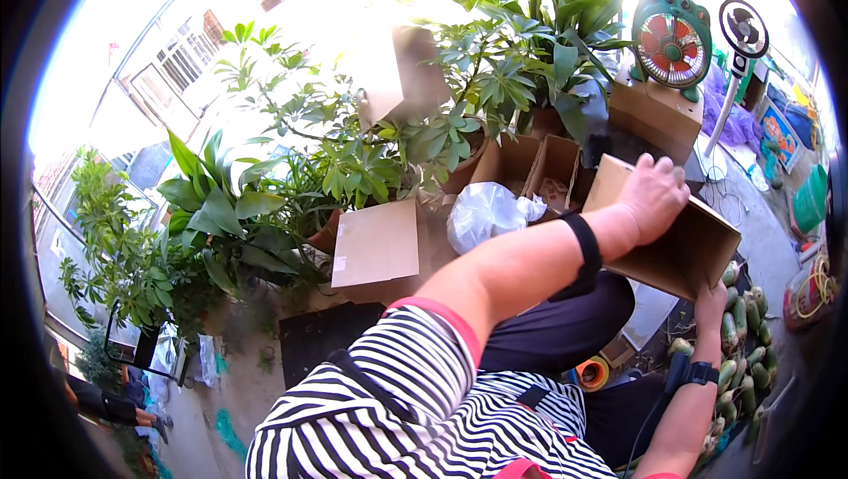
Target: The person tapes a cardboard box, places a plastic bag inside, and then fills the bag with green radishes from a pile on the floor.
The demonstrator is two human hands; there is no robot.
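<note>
An open brown cardboard box point(676, 254) is held tilted between my two hands, at the right of my lap. My left hand point(654, 201) reaches across from the left, its fingers bent over the upper edge of the box. At the lower right corner, my right hand point(709, 307) grips the side, its fingers partly hidden by the cardboard. The inside of the box faces me in shadow, and its bottom is too dark to make out. A roll of orange tape point(593, 373) lies by my legs.
Long green radishes point(738, 346) are heaped at the right. Ahead stand open cartons point(510, 164), a white plastic bag point(484, 217) and another cardboard box point(378, 245). Leafy potted plants point(221, 201) line the left and back. A green fan point(671, 42) rests on a carton point(655, 113).
</note>
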